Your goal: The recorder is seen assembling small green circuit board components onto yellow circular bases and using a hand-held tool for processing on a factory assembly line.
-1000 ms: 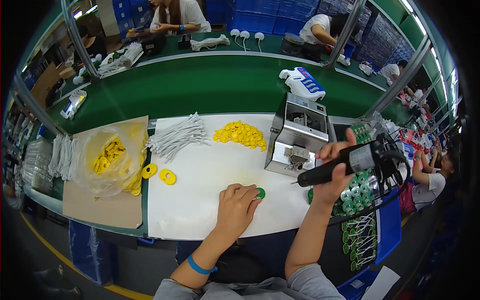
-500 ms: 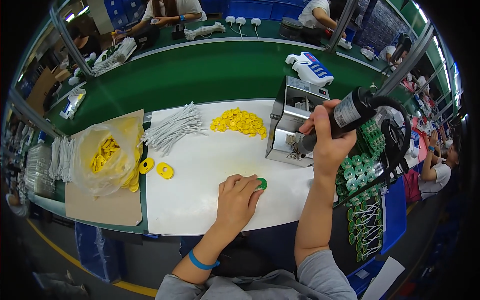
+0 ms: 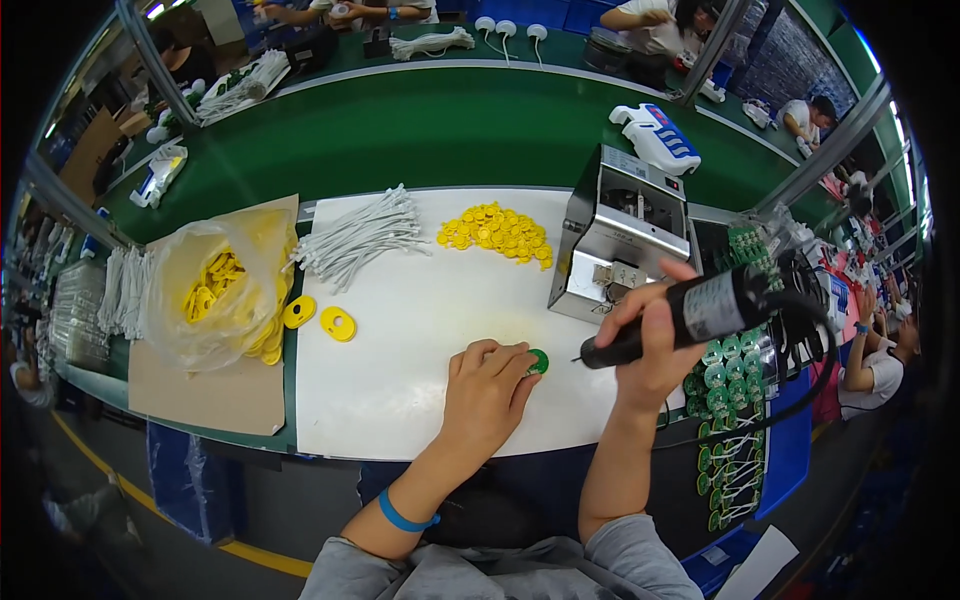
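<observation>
Head view, looking down on a white work mat [image 3: 420, 360] at an assembly bench: a person's left hand [image 3: 485, 395] lies palm-down on the mat, fingers bent, fingertips pinning a small round green circuit board [image 3: 538, 361] near the mat's front-right part. The right hand [image 3: 650, 345] is clenched round a black electric screwdriver [image 3: 700, 310], barrel tilted, its thin bit pointing left & ending just beside the green board; whether the tip touches it cannot be told. A black cable [image 3: 800, 390] loops away from the tool's rear to the right.

Behind the right hand stands a grey metal screw-feeder box [image 3: 620, 235], w/ a white-and-blue plastic handheld device [image 3: 658, 137] on the green bench top [image 3: 440, 130] beyond it. At the mat's far edge: a heap of small yellow plastic discs [image 3: 497, 232] & a bundle of white cable ties [image 3: 355, 240]. Two yellow oval plastic parts [image 3: 320, 318] lie apart on the mat's left side, near a clear plastic bag of yellow parts [image 3: 215, 290] that rests on a brown cardboard sheet [image 3: 215, 395]. To the right, a blue tray [image 3: 775, 470] holds rows of more green round boards [image 3: 725, 375].

A blue wristband [image 3: 403, 518] circles the left forearm; grey sleeves show at the lower edge. Other workers sit at benches along the top & right rim.
</observation>
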The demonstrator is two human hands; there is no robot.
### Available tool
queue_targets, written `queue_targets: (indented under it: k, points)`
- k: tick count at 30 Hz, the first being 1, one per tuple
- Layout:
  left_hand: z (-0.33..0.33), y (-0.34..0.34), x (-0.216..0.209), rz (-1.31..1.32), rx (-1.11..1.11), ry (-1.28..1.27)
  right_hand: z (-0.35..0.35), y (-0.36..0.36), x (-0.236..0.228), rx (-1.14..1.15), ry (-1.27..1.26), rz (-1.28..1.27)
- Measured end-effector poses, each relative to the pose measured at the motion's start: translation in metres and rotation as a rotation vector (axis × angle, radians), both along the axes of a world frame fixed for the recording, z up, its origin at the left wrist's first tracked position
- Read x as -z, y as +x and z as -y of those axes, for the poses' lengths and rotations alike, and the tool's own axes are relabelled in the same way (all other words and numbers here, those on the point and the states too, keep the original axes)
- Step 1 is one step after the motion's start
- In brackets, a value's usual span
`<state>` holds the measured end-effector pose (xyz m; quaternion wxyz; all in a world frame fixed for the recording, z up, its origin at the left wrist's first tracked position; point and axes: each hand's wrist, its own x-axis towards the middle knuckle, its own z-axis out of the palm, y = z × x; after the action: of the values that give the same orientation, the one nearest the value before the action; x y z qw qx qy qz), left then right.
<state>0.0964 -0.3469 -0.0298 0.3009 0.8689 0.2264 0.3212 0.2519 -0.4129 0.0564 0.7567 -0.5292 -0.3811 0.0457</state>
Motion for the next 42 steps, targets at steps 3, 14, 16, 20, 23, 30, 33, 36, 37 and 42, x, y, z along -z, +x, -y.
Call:
queue_targets:
  k: [3,14,16,20,23,30,33,36,37,42]
  points:
    - [-0.003,0.0,0.004,-0.011,-0.006,-0.005,-0.003,-0.013,0.023,-0.009,0.013,-0.001]
    - [-0.011,0.0,0.013,-0.011,-0.009,-0.012,-0.018,-0.019,0.043,0.001,0.036,-0.034]
    - [-0.012,-0.001,0.014,-0.011,-0.009,-0.014,-0.02,-0.02,0.046,0.004,0.038,-0.035]
    - [-0.014,-0.003,0.014,-0.014,-0.013,-0.009,-0.022,-0.021,0.048,0.017,0.034,0.007]
    - [-0.015,-0.006,0.016,-0.006,-0.013,0.0,-0.023,-0.024,0.046,0.004,0.07,0.0]
    - [-0.015,-0.012,0.014,-0.005,-0.009,-0.014,-0.016,-0.04,0.034,0.091,0.198,-0.046]
    - [-0.015,-0.015,0.005,0.028,-0.03,-0.051,-0.009,-0.051,0.026,0.08,0.214,-0.093]
    - [-0.015,-0.02,0.004,0.122,-0.007,-0.051,-0.009,-0.059,0.024,0.062,0.222,-0.082]
    - [-0.015,-0.021,0.004,0.124,-0.008,-0.049,-0.008,-0.061,0.024,0.056,0.229,-0.066]
    - [-0.013,-0.028,-0.001,0.203,0.021,-0.064,-0.003,-0.072,0.018,0.034,0.238,-0.034]
